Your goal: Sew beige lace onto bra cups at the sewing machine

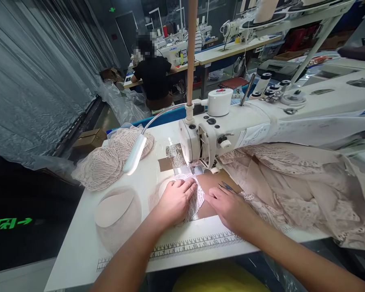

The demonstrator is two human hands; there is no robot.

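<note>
Our right hand [228, 205] meets the lace [200, 198] at three o'clock, our left hand [176, 199] presses on it; whether either pinches, we cannot tell. Uneven pressure could skew it, or the snips [226, 186] at two o'clock snag it, near the sewing machine [189, 140] at twelve.

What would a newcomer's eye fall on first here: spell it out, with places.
Probably the bulky white sewing machine, reaching in from the right, with the left hand resting on pale lace in front of its needle area and the right hand at the lace's right edge. Next, likely the heap of beige fabric on the right and the bright green exit sign at lower left.
</note>
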